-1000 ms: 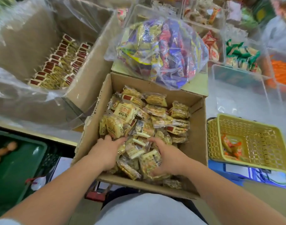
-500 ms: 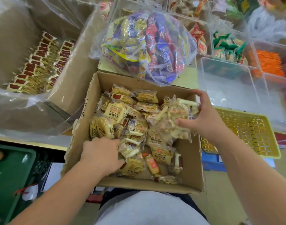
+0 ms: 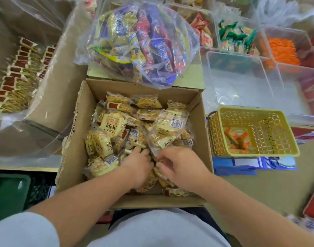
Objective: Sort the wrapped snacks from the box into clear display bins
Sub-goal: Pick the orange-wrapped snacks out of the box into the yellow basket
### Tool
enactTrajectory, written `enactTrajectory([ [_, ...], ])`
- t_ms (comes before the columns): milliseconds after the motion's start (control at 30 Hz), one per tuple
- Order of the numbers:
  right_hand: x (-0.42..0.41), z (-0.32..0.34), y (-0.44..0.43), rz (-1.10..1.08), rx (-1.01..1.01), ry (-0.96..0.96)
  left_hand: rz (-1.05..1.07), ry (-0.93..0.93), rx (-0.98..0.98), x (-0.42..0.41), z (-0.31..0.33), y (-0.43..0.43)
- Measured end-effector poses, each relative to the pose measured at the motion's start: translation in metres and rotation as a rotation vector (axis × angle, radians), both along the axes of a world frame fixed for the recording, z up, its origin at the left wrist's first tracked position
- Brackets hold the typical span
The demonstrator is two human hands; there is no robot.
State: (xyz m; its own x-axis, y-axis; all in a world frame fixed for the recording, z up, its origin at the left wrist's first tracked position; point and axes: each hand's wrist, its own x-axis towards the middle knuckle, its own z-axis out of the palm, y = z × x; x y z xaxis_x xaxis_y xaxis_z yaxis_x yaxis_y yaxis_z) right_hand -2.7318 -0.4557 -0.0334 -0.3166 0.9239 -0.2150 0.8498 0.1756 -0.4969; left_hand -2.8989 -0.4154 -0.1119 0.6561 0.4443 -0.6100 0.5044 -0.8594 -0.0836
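Observation:
An open cardboard box (image 3: 202,139) in front of me holds several yellow wrapped snacks (image 3: 111,125). Both my hands are down in its near half. The fingers of my left hand (image 3: 138,168) are buried among the packets, so its grip is hidden. Close beside it, my right hand (image 3: 183,166) has curled fingers and pinches the clear wrapper edge of a heap of snacks (image 3: 168,129) lying against the box's right side. An empty clear display bin (image 3: 242,81) stands beyond the box at the right.
A yellow basket (image 3: 270,120) with orange-wrapped snacks sits right of the box. A clear bag of mixed snacks (image 3: 140,41) lies behind it. At the left is a big lined carton (image 3: 51,97) with rowed packets. Filled clear bins (image 3: 284,50) stand far right.
My right hand had lifted a handful of snacks by the box's right wall; that heap now lies in the box and the hand is low beside my left hand.

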Motion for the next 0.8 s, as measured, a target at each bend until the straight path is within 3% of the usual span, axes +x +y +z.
enactTrajectory([
  [67,-0.008,-0.013,-0.017,0.166,-0.408,-0.059,-0.043,0.003,0.022,-0.005,0.001,0.003],
  [133,-0.014,-0.028,-0.023,0.269,-0.575,-0.169,-0.082,-0.001,0.026,-0.012,0.004,0.004],
  [200,-0.016,-0.038,-0.018,0.228,-0.652,-0.218,-0.097,-0.033,0.023,-0.019,0.010,0.002],
  [367,-0.012,-0.045,0.001,0.132,-0.598,-0.271,-0.054,-0.106,-0.013,-0.045,0.031,-0.009],
  [600,-0.027,-0.058,0.011,0.115,-0.513,-0.422,0.243,-0.184,-0.157,-0.095,0.051,-0.027],
  [800,-0.049,-0.075,0.033,0.156,-0.609,-0.490,0.488,-0.292,-0.179,-0.127,0.060,-0.049],
])
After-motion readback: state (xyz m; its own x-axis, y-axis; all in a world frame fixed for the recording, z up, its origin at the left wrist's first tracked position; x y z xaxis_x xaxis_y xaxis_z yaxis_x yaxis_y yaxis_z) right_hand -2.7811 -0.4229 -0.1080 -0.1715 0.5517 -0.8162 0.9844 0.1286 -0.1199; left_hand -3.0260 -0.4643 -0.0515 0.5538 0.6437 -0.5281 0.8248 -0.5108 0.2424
